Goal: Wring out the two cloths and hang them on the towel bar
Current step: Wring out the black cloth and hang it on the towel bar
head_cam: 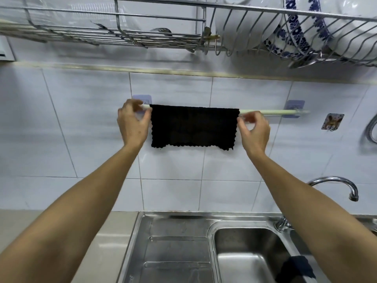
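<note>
Draped flat over pale wall-mounted towel bar [271,112]: black knitted cloth [193,127], left hand [132,123] and right hand [254,129] loosely spread beside its edges, apparently for even drying.

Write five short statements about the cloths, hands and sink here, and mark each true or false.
1. A black cloth hangs over the towel bar. True.
2. Both cloths are already on the bar. False: the second cloth lies in the sink basin.
3. The left hand and right hand are at the hung cloth's side edges. True.
4. The faucet is running. False: no water shows.
5. The dish rack above is empty. False: it holds plates.
</note>
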